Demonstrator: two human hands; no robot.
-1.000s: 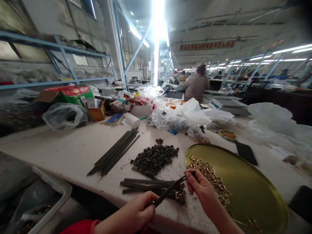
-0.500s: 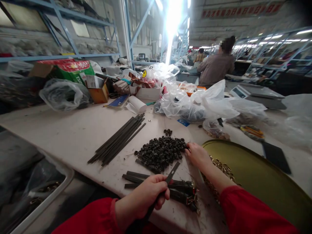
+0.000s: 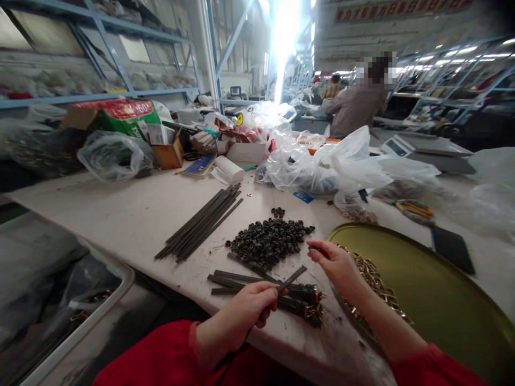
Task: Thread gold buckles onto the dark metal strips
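My left hand (image 3: 257,304) is closed round a dark strap (image 3: 293,279), whose end sticks out up and to the right. Right of the pile of small black loops (image 3: 267,244), my right hand (image 3: 332,262) pinches a small dark piece at its fingertips, likely a loop, mostly hidden. Below the pile lie finished-looking dark straps with gold buckles (image 3: 314,308), partly behind my left hand. A bundle of dark strips (image 3: 201,222) rests on the table to the left. Gold buckles (image 3: 372,279) are heaped on the round tray's left side, partly behind my right forearm.
The olive-gold tray (image 3: 438,289) fills the table's right side. Plastic bags (image 3: 314,169), a notebook (image 3: 200,165), boxes and a scale (image 3: 426,153) stand along the back of the table (image 3: 116,214). A bin (image 3: 96,316) is at lower left. A person (image 3: 358,104) is beyond.
My right hand has drawn back from the edge of the loop pile, with a small dark piece in its fingers. My left hand still holds the strap, now tilted lower. The view has shifted slightly.
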